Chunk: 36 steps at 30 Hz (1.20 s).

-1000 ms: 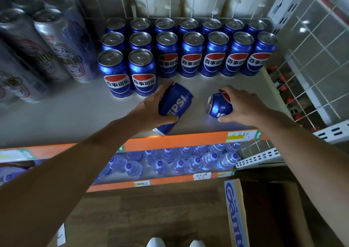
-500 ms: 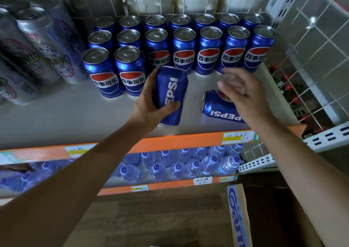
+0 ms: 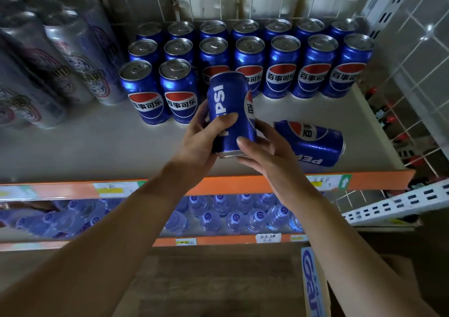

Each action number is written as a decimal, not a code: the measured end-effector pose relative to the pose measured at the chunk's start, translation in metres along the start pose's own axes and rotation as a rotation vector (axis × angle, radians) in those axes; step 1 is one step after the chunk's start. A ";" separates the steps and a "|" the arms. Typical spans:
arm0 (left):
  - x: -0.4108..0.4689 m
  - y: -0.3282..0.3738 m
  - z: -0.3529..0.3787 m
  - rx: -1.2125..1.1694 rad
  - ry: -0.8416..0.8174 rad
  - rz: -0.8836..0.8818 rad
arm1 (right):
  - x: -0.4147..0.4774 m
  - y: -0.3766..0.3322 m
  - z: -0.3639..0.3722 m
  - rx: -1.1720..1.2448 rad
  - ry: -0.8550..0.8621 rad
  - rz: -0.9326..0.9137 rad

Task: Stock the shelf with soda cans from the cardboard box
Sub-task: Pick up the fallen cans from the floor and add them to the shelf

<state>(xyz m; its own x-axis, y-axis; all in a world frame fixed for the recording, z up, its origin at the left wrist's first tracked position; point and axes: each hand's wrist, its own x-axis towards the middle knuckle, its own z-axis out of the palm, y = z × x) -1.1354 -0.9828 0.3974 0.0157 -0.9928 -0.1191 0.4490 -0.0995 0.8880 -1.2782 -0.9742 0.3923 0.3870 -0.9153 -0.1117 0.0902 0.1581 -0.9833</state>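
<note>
Since half a second ago my right hand [image 3: 264, 151] has left the second blue soda can [image 3: 313, 144], which lies on its side on the white shelf [image 3: 85, 151] at 3 o'clock. It has joined my left hand [image 3: 201, 142] on the blue aluminium Pepsi can [image 3: 228, 103]. Both grips hold that can, near upright, over the shelf: left wrapped round its body, right pinching its lower end. I cannot tell which end is up, so I'd check the lid. Then I'd turn the logo outward and lower the can flat at 12 o'clock, just beside the two front standing blue cans [image 3: 179, 95], without nudging them.
</note>
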 end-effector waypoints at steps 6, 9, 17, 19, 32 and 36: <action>-0.002 0.001 -0.008 0.053 -0.121 -0.022 | 0.000 0.004 0.005 0.042 0.078 -0.025; -0.001 0.005 -0.009 0.132 -0.144 -0.011 | 0.000 0.006 0.012 0.010 0.216 -0.095; 0.003 0.019 -0.006 0.276 0.140 -0.069 | -0.005 0.017 0.036 -0.304 0.500 -0.237; 0.002 0.020 -0.004 0.263 0.124 -0.082 | -0.007 0.019 0.042 -0.339 0.544 -0.259; 0.001 0.027 -0.005 0.269 0.015 -0.060 | -0.006 0.017 0.041 -0.228 0.419 -0.147; 0.003 0.029 -0.008 0.237 -0.063 -0.087 | -0.003 0.009 0.028 -0.051 0.206 -0.119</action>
<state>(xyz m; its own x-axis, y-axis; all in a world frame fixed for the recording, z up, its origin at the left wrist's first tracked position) -1.1148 -0.9882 0.4196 -0.0725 -0.9813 -0.1785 0.2245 -0.1905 0.9557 -1.2527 -0.9598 0.3875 0.1810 -0.9833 -0.0169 0.0757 0.0310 -0.9966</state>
